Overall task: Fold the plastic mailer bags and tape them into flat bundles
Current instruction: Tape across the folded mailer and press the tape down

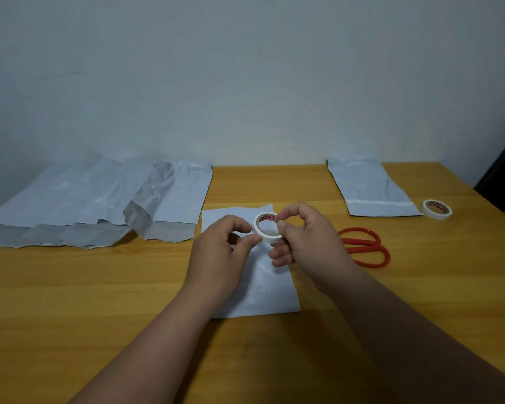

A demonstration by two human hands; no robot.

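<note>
A small roll of white tape (267, 228) is held up between both hands above a folded white mailer bag (270, 290) lying flat at the table's middle. My left hand (220, 253) pinches the roll's left side with thumb and fingers. My right hand (305, 243) pinches its right rim, thumb and forefinger at the top edge. Several unfolded white mailer bags (99, 199) lie spread and overlapping at the back left. A taped flat bundle (370, 188) lies at the back right.
Red-handled scissors (365, 247) lie right of my right hand. A second tape roll (437, 209) sits by the bundle's right corner. The wooden table (70, 301) meets a pale wall at the back; its right edge runs diagonally at far right.
</note>
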